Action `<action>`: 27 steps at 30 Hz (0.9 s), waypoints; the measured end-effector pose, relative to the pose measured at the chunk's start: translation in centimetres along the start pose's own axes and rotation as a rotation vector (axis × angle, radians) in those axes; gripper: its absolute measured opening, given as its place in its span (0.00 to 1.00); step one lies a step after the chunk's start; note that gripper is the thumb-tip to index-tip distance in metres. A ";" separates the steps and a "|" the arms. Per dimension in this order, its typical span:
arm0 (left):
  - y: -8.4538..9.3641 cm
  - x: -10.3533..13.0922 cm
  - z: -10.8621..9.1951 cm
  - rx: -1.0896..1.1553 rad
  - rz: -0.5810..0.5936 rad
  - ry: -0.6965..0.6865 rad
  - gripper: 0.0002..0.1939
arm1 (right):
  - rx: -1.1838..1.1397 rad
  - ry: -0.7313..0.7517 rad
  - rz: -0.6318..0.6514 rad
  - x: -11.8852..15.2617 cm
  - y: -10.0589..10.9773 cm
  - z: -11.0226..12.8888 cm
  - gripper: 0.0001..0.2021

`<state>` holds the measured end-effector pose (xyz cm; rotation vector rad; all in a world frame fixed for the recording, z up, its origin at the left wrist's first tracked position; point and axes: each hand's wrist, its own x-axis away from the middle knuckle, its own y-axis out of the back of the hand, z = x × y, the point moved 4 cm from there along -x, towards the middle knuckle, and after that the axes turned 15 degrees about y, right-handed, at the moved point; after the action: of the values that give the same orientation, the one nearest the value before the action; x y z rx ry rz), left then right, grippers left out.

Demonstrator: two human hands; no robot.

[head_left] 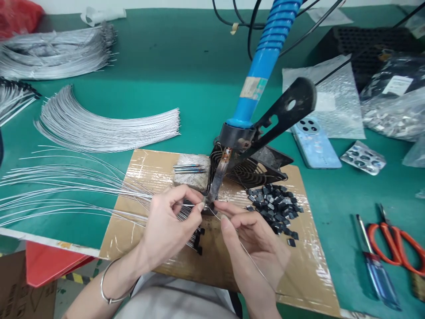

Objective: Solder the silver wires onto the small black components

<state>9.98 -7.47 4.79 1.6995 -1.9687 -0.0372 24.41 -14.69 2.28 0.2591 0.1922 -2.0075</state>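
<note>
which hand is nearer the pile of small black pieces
Right. The right hand is just beside the black pieces; the left hand is farther off, on the other side of the right hand.

Soldering iron (pixel 255 66) above cardboard (pixel 312 266), fan (pixel 252 166) behind connectors (pixel 277 206), phone (pixel 317 144) right of fan

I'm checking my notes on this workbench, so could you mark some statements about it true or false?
1. The right hand holds a thin wire. True.
2. The bracelet is on the right wrist. False: it is on the left.
3. The phone lies with its cameras facing down. False: they face up.
4. The screwdriver lies to the left of the orange-handled tool. True.
5. The small black pieces lie on the cardboard. True.
</note>
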 end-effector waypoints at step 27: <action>0.1 0.1 0.1 -0.025 0.013 0.010 0.06 | 0.000 0.030 -0.010 0.1 0.0 0.0 0.08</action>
<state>9.88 -7.54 4.75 1.6687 -1.9639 -0.0484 24.35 -14.80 2.29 0.2884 0.2128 -2.0139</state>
